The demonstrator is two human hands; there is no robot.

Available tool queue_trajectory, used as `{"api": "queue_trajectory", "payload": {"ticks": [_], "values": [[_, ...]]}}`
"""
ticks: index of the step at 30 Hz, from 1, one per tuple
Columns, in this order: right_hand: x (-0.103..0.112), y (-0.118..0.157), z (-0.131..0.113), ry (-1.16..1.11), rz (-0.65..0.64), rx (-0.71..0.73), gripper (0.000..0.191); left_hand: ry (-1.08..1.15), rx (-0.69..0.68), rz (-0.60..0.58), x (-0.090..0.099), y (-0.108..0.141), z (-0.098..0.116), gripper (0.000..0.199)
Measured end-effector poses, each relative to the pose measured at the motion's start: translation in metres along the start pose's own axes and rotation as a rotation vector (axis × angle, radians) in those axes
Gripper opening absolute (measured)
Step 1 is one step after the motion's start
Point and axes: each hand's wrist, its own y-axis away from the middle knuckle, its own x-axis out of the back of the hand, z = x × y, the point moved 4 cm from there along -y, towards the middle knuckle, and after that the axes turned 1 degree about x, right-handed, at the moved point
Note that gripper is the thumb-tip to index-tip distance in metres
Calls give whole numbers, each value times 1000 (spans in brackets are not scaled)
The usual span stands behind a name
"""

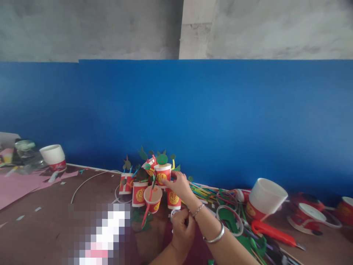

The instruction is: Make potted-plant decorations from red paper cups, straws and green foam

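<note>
My right hand [180,184] reaches in from the right and grips a small red and white paper cup [162,172], thumb across its front. A green paper cut-out [162,159] and a yellow straw rise from that cup. It sits above other paper cups, one [174,200] partly behind my wrist. My left hand [183,224] is closed in a fist below my right wrist; its contents are hidden. A whitish ring [173,214] shows beside its knuckles. In front of the group, a tilted cup [153,198] has a red straw [146,213] leaning across it.
Loose coloured straws [202,193] lie along the blue wall panel [176,110]. On the right are a stack of white cups [267,197], a red utility knife [273,232] and a tape roll [230,221]. Further left stand another cup stack [55,156] and pink paper [24,187].
</note>
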Motion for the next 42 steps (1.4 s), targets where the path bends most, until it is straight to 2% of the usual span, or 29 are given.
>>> {"api": "queue_trajectory", "payload": {"ticks": [5,10,13,16,19,22,24,26,29,31,33,35,37,38,42], "values": [[-2,-4,-4,10,30,30,42,49,13,-10,0,-2,-1,32],[12,-1,0,-121,78,-18,35,46,28,-9,-2,0,-5,36],[26,7,7,-224,57,-58,35,94,43,-5,-1,0,-7,37],[47,17,18,-351,12,-19,39,190,69,2,3,-1,-6,35],[70,30,39,-456,-68,-35,45,293,76,-5,7,-3,-1,35],[90,48,63,-501,-103,-129,46,363,74,41,11,-5,2,16],[94,64,70,-450,-156,-146,44,445,107,29,9,-5,0,30],[93,78,70,-353,-208,-100,41,494,135,-42,4,-5,-2,39],[89,93,63,-210,-251,37,37,450,207,-156,-3,-1,-7,33],[87,95,64,-234,-323,91,31,383,248,-142,-2,0,-10,31],[84,93,73,-337,-414,81,28,327,253,-76,2,0,-11,31],[83,86,87,-300,-338,39,31,293,241,-34,5,-1,-13,30],[77,80,99,42,-247,45,26,286,239,-3,7,-2,-15,31],[71,78,102,110,-231,35,23,290,241,11,8,-2,-15,34],[47,75,102,221,-200,11,18,330,246,-3,8,-2,-13,43]]}}
